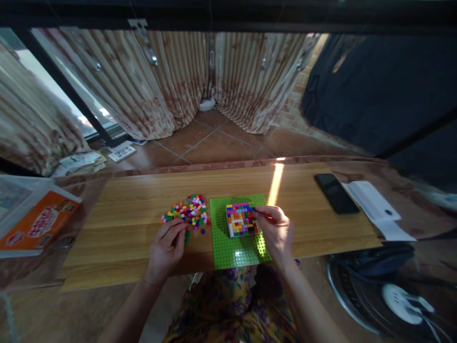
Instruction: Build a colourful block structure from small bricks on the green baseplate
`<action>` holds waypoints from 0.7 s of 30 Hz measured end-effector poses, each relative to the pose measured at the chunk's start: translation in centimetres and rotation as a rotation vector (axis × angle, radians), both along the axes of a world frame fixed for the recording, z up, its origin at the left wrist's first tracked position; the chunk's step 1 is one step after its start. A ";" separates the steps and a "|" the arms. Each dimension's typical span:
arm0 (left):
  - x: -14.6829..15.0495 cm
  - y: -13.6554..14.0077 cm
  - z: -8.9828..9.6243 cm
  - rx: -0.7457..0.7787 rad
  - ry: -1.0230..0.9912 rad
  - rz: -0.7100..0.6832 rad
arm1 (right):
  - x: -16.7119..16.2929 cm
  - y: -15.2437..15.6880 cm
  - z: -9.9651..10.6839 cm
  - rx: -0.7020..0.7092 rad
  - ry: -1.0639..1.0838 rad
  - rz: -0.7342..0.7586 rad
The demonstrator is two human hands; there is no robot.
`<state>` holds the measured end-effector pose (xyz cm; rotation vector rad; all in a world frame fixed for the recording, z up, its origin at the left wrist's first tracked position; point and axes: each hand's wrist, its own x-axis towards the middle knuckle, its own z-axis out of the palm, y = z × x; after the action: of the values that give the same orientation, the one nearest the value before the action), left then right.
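A square block built of many-coloured toy bricks (242, 220) stands on a green studded baseplate (223, 255). My right hand (276, 233) is at the block's upper right corner, thumb and fingers pinched on a small dark piece (254, 209). A bit of red shows under those fingers; its shape is unclear. Left of the baseplate lies a loose pile of small coloured bricks (194, 208). At the pile's lower edge is my left hand (167, 245), fingers curled together beside a few red and green bricks. What its fingertips hold, if anything, is hidden.
The wooden table (117, 228) carries a black phone (335, 193) at right, beside an open white box (371, 205). A plastic container with an orange label (39, 224) stands far left. A power strip (403, 302) lies low at right. A sunlight strip crosses the tabletop.
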<state>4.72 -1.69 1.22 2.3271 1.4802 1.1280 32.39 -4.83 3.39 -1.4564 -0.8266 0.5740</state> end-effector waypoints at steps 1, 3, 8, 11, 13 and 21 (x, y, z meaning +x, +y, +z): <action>0.0 0.1 0.0 0.013 0.002 -0.006 | -0.1 0.0 0.0 0.001 0.018 0.003; 0.0 0.2 -0.1 0.044 0.002 -0.017 | -0.3 -0.1 0.0 0.013 0.018 0.006; 0.1 0.2 -0.1 0.076 0.008 -0.024 | -0.4 -0.4 -0.6 -0.016 0.050 0.000; 0.2 0.1 0.1 0.076 0.013 -0.019 | -0.2 -0.4 -0.9 -0.069 0.156 0.011; 0.2 0.0 0.1 0.065 0.004 -0.017 | 0.1 -0.3 -0.9 -0.074 0.191 0.017; 0.0 0.0 -0.3 0.033 -0.027 0.012 | 0.7 1.4 -0.5 -0.156 0.262 0.016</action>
<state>4.75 -1.67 0.95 2.3184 1.4790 1.1901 33.14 -3.40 2.85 -1.4779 -0.5974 0.8369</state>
